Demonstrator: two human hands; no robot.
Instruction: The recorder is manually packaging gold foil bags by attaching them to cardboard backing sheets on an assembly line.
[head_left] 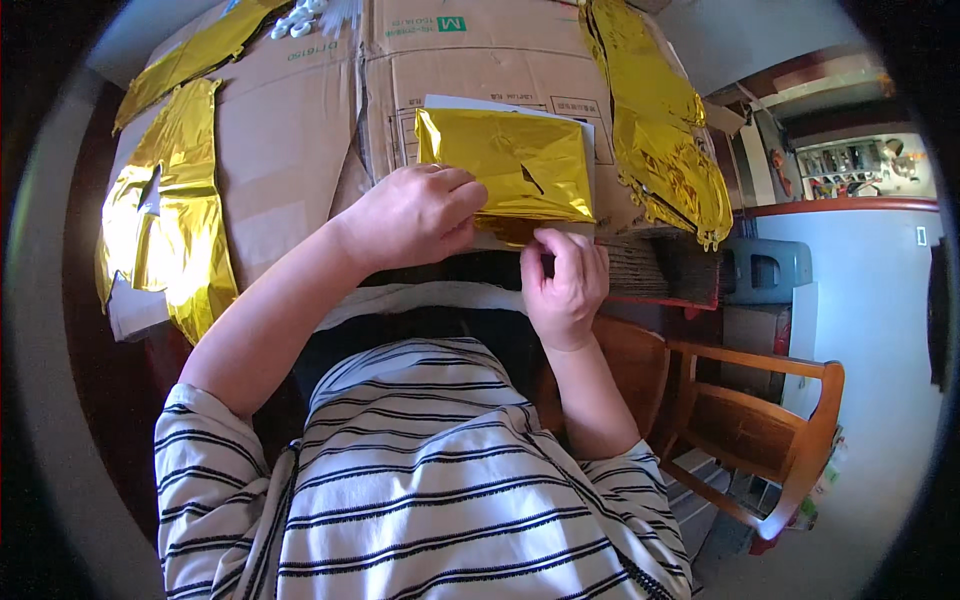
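1. Left hand (425,212): fingers curled, apparently pinching the near edge of the gold foil (505,145).
2. Right hand (568,285): fingertips bunched by that edge; I cannot tell if gripping.
3. Foil lies just beyond both hands; ease it evenly, without tugging.

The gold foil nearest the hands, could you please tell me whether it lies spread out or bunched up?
Spread out: the gold foil lies fairly flat over a white sheet, whose top and right edges show.
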